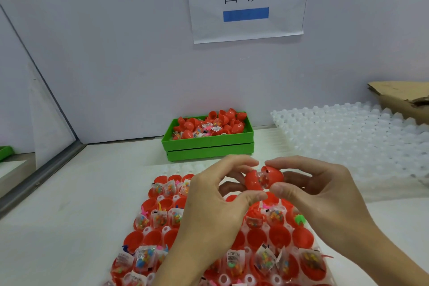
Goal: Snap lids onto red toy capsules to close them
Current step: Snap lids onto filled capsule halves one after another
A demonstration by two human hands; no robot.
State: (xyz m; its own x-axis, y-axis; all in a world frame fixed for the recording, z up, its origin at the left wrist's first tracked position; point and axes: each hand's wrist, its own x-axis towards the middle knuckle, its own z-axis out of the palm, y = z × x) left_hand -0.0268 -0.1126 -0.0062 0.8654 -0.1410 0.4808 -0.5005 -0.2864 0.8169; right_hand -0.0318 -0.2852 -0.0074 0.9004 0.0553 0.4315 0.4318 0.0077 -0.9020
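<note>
While half-open, the capsule (264, 180) sits pinched between both hands (267, 195).

Bright, even light, soft shadows; wide-angle bending at edges, slight blur.

We see our left hand (209, 195) and right hand (318, 193) bare, with no gloves, rings or watch; both forearms run sleeveless to the lower edge of the frame, fingernails short and unpainted.

White table (69, 216) w/ green crate (209, 147), clear capsule tray (148, 231), spare white trays (348, 137), cardboard (399, 97).
</note>
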